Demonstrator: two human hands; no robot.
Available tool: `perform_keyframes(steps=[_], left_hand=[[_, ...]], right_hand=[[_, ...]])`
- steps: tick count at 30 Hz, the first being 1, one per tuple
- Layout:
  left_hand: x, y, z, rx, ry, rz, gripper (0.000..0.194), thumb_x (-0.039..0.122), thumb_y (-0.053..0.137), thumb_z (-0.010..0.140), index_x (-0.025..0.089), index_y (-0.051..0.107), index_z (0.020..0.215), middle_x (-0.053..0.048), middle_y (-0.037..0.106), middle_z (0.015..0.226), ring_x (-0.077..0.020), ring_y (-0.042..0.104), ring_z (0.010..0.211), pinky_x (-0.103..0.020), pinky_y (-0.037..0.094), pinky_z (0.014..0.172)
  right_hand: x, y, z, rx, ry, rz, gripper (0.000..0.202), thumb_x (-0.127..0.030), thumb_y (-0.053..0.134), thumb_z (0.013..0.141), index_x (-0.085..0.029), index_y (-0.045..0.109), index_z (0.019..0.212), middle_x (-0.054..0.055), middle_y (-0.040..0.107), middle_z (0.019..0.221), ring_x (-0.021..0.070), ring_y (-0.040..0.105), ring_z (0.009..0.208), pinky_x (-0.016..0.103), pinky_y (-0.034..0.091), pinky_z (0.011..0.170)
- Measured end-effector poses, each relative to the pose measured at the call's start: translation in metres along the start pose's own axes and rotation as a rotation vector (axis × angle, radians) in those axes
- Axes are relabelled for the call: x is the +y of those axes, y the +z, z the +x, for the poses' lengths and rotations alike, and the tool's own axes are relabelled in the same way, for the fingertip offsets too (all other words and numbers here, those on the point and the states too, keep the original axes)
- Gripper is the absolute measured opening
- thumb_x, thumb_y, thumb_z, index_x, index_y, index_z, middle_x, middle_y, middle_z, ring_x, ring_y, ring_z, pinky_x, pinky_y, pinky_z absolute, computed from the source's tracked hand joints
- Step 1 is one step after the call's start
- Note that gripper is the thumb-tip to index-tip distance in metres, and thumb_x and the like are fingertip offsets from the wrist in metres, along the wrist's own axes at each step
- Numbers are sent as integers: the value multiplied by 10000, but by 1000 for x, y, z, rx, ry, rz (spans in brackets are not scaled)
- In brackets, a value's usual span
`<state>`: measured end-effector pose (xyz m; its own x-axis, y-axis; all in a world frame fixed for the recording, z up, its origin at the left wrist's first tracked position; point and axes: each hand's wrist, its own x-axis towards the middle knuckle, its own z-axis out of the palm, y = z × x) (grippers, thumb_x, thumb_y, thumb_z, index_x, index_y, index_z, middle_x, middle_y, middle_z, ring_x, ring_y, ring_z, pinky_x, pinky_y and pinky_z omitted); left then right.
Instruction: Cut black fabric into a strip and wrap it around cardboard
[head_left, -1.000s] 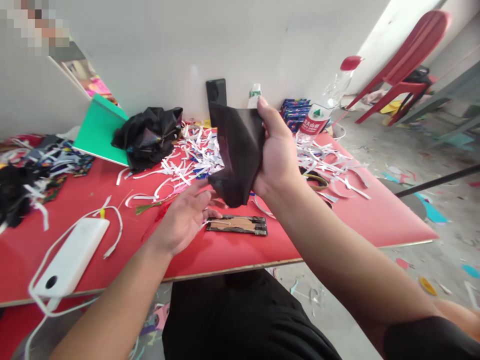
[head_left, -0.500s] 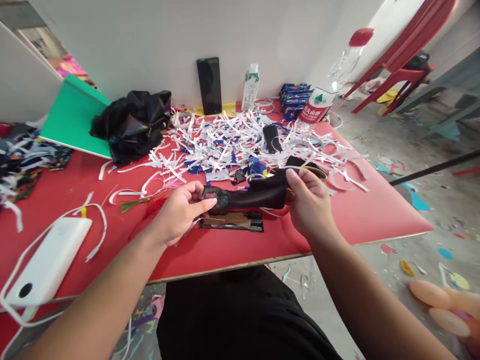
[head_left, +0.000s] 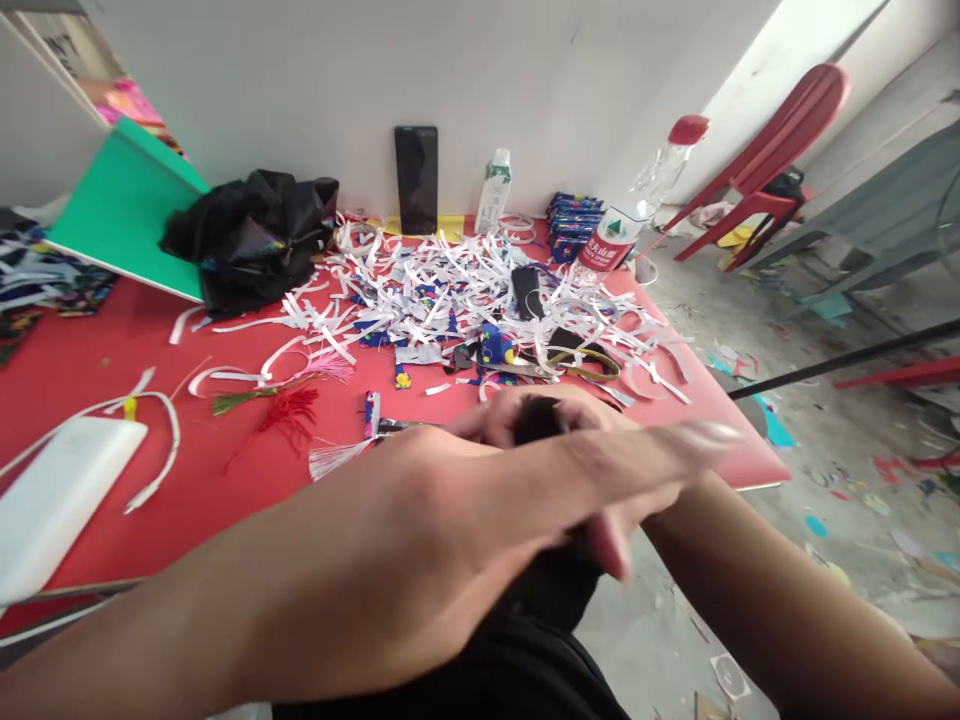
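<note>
My left hand [head_left: 450,490] is large and near the camera, crossing in front of my right hand. One of its fingers stretches right, smeared by motion, while the others curl inward at a black cloth piece [head_left: 538,420]. My right hand [head_left: 589,412] is mostly covered, its fingers closed around the same cloth. Most of the cloth, with its embroidered end, is hidden between the hands. Behind them, scissors [head_left: 517,368] and a black strap with a yellowish edge [head_left: 589,358] lie among white paper strips [head_left: 442,270].
On the red table [head_left: 187,480] are tassels [head_left: 289,415], a white power bank [head_left: 71,500] with a cable, a black bag [head_left: 259,240] and a green board [head_left: 127,210]. A phone [head_left: 417,180], carton [head_left: 493,192], stacked blue packets [head_left: 574,225] and bottle [head_left: 619,225] stand behind.
Both hands have come together and closer to the camera, with the left now crossing over the right. The cloth, stretched between them before, is bunched and mostly hidden. The view has shifted slightly.
</note>
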<state>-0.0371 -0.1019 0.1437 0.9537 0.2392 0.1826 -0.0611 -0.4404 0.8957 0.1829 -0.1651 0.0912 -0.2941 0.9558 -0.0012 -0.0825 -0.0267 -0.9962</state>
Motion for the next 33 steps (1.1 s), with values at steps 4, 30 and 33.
perform_keyframes(steps=[4, 30, 33], left_hand=[[-26, 0, -28, 278, -74, 113, 519, 285, 746, 990, 429, 659, 1482, 12, 801, 1302, -243, 815, 996, -329, 691, 859], [-157, -27, -95, 168, 85, 968, 349, 211, 443, 1124, 206, 792, 1148, -63, 637, 868, -206, 527, 769, -329, 451, 705], [-154, -26, -95, 169, 86, 972, 362, 154, 447, 1108, 203, 804, 1071, -63, 613, 880, -209, 514, 785, -332, 454, 729]], right_hand=[[25, 8, -16, 149, 116, 162, 417, -461, 971, 725, -248, 613, 745, 10, 691, 752, 192, 677, 661, 312, 579, 616], [38, 24, 99, -15, 560, -42, 273, -368, 942, 746, -190, 771, 864, 11, 802, 822, 182, 737, 712, 298, 620, 685], [50, 24, 105, 84, 606, -239, 212, -268, 912, 749, -191, 760, 874, 45, 834, 905, 224, 768, 772, 327, 635, 708]])
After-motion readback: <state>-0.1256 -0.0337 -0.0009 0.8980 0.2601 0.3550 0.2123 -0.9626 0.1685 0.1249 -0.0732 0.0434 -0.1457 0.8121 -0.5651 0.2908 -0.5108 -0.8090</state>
